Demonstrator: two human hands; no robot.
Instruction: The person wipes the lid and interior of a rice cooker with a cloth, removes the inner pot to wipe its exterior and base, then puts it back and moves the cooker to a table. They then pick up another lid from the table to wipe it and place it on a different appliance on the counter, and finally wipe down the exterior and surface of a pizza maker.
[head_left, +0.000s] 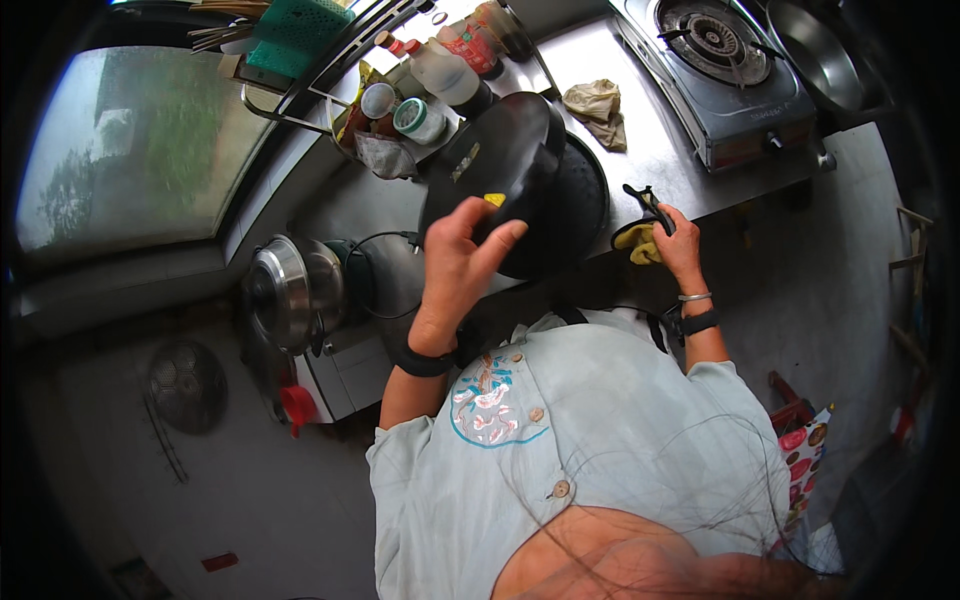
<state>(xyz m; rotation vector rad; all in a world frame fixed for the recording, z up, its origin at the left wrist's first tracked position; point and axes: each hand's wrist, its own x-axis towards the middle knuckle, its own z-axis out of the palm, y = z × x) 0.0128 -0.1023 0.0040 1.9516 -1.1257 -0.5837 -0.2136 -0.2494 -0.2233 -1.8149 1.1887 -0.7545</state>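
Observation:
A round black pan-like appliance, which looks like an electric griddle, lies on the steel counter. Its black lid is raised and tilted over it, slightly blurred. My left hand is at the lid's near edge, fingers curled around it and thumb apart, beside a small yellow label. Right of the appliance, at the counter's front edge, my right hand grips a yellow cloth with black edging or straps; whether it is a mitt or a rag, I cannot tell. A crumpled beige cloth lies behind.
A gas stove stands at the right, with a metal pan beyond. Bottles and a green-lidded jar crowd a rack behind the lid. A plug with its cord and a steel pot are at the left.

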